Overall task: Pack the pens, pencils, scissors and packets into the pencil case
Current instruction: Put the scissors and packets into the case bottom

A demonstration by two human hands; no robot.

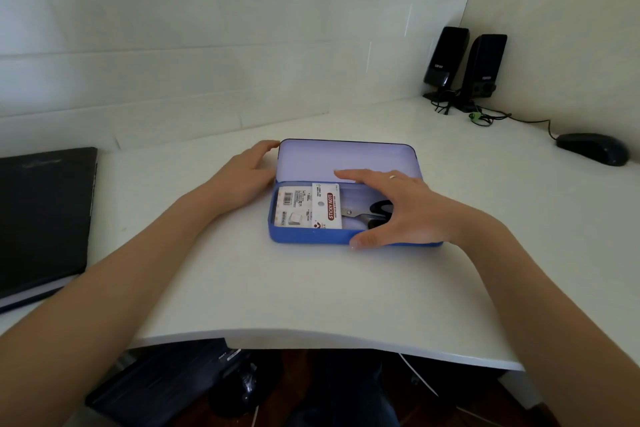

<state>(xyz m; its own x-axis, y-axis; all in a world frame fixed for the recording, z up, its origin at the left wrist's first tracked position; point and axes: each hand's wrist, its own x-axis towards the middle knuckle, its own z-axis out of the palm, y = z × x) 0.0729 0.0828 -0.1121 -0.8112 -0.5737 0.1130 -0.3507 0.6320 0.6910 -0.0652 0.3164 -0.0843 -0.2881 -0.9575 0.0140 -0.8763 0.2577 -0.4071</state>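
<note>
The open blue metal pencil case [311,236] lies mid-bench [277,288], holding two white card packets [308,208] and black-handled scissors [367,215]. The right hand [394,208], fingers spread wide, covers its 3 o'clock end, perhaps touching the rim. The left hand [246,170], fingers relaxed, rests at the lid's 9 o'clock edge.

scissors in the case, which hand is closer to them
Right. The right hand hovers directly over the scissors, covering their handles; the left hand rests at the lid's far left corner.

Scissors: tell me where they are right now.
In the head view the scissors lie inside the open blue pencil case, in its right part, beside the sticky note packet and partly under the right hand.
</note>
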